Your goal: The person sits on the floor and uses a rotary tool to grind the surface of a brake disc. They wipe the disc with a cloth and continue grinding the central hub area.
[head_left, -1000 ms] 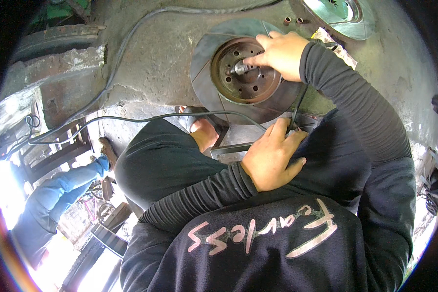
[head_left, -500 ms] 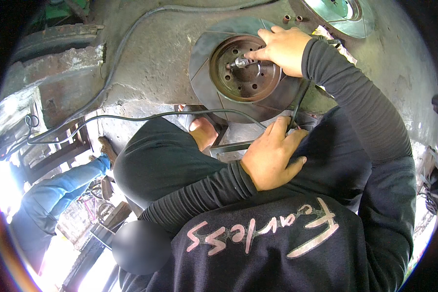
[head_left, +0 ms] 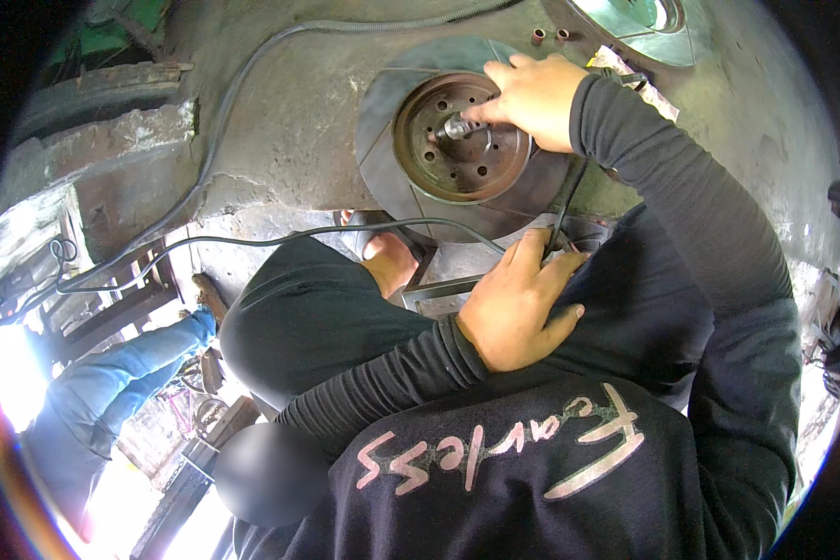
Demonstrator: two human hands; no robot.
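Observation:
A slotted brake disc (head_left: pixel 379 154) with a rusty, holed hub recess (head_left: pixel 429 173) lies in front of me. My right hand (head_left: pixel 537 98) reaches over its right side, fingers closed around a small silver corded tool (head_left: pixel 457 127). The tool's end is inside the recess, pointing left; most of its body is hidden by the hand. A black cord (head_left: pixel 569 201) runs down from below that hand toward my lap. There my left hand (head_left: pixel 518 303) lies over my thigh, thumb out to the side, with the cord passing between and under its fingers.
A second disc (head_left: pixel 691 42) lies at the far right, beside two small copper-coloured sockets (head_left: pixel 551 36) and a crumpled packet (head_left: pixel 649 89). Grey hose (head_left: pixel 252 65) crosses the worktop. Rusty metal (head_left: pixel 103 140) stands at left. Another person's jeans-clad leg (head_left: pixel 112 364) shows at lower left.
The whole view has shifted slightly, so the disc appears a little lower and to the left. Both hands keep nearly the same grip and place.

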